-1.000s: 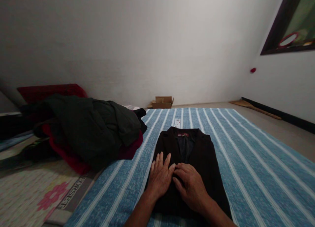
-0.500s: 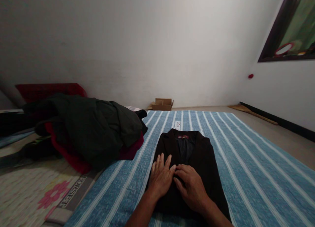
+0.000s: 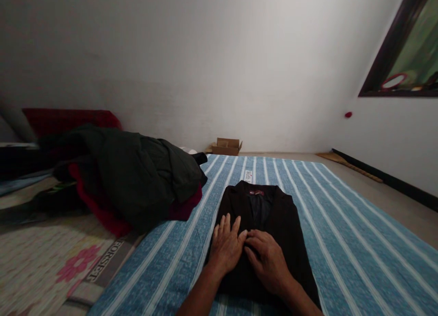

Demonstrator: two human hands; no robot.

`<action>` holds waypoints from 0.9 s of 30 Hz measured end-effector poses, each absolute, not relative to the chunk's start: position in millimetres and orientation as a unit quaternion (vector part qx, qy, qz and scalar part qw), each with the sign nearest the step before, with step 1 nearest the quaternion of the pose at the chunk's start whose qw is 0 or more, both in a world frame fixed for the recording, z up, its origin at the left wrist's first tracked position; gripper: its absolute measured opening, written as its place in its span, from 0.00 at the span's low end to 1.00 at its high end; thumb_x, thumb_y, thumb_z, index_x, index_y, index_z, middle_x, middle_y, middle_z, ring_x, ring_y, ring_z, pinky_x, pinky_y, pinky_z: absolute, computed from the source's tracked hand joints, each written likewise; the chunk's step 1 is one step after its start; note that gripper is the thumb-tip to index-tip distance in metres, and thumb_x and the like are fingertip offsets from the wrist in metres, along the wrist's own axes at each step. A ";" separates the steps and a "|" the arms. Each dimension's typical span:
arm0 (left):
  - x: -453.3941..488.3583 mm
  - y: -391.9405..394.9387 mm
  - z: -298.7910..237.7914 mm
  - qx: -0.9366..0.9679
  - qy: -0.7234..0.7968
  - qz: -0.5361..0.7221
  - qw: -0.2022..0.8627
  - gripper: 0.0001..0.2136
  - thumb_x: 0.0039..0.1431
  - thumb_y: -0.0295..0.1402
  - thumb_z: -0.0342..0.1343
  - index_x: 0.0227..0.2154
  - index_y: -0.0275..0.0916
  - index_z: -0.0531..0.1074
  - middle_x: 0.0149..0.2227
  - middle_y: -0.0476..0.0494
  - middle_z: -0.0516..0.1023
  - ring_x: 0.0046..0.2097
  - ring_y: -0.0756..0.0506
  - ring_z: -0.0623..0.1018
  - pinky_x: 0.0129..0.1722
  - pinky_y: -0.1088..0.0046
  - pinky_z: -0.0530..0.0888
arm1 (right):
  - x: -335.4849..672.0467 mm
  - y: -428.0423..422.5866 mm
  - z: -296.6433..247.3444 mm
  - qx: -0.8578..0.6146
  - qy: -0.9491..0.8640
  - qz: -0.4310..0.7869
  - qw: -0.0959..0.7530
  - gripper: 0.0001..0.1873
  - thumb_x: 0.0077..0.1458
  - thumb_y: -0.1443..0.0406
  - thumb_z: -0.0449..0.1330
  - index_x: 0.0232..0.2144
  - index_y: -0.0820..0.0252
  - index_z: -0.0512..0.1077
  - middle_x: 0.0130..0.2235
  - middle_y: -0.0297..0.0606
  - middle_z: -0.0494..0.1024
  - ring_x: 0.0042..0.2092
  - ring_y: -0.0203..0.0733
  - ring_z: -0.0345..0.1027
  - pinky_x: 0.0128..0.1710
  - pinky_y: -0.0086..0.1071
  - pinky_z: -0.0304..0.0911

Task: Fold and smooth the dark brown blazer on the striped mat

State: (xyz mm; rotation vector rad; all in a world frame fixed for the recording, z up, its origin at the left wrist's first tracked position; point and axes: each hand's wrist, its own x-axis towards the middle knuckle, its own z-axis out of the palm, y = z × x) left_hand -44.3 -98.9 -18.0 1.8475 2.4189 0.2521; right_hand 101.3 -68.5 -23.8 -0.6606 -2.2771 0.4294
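Observation:
A dark suit jacket (image 3: 285, 222) lies folded on the blue striped sheet (image 3: 342, 224), its collar at the far end and a reddish label inside the neck. My left hand (image 3: 226, 245) rests flat on the left side of the jacket front, fingers spread. Beside it, my right hand (image 3: 268, 259) is closed, its bent fingers on the cloth at the front opening. Its fingertips meet the tip of my left thumb. Whatever cloth is under the right fingertips is largely hidden.
To the left is a heap of clothes (image 3: 137, 179), dark green on top with red and maroon below. It partly covers a patterned mat (image 3: 44, 252). An open cardboard box (image 3: 226, 146) stands by the wall, and a window (image 3: 407, 46) is at upper right.
The view has shifted slightly. Both hands stay at the same place on the jacket, with hardly any change in their fingers.

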 end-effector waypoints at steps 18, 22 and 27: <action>-43.9 -99.6 -16.7 0.608 0.788 0.093 0.045 0.25 0.63 0.43 0.36 0.61 0.41 0.52 0.64 0.34 0.50 0.64 0.37 0.50 0.59 0.55 0.53 | 101.4 -66.3 -28.0 -0.263 -0.881 0.155 0.363 0.11 0.55 0.67 0.54 0.39 0.57 0.74 0.44 0.41 0.75 0.47 0.42 0.68 0.48 0.37 0.63; -44.4 -99.5 -17.8 0.609 0.786 0.098 0.044 0.25 0.63 0.44 0.35 0.61 0.40 0.53 0.64 0.34 0.50 0.64 0.37 0.50 0.59 0.55 0.53 | 101.4 -66.1 -28.5 -0.262 -0.882 0.154 0.361 0.11 0.55 0.67 0.54 0.39 0.57 0.74 0.44 0.41 0.75 0.47 0.42 0.68 0.48 0.38 0.62; -45.4 -98.8 -20.5 0.614 0.783 0.097 0.035 0.25 0.63 0.44 0.35 0.61 0.41 0.53 0.64 0.35 0.51 0.64 0.37 0.50 0.58 0.55 0.54 | 101.4 -66.7 -27.4 -0.267 -0.878 0.156 0.364 0.10 0.55 0.67 0.55 0.38 0.56 0.74 0.43 0.40 0.76 0.46 0.42 0.68 0.48 0.37 0.62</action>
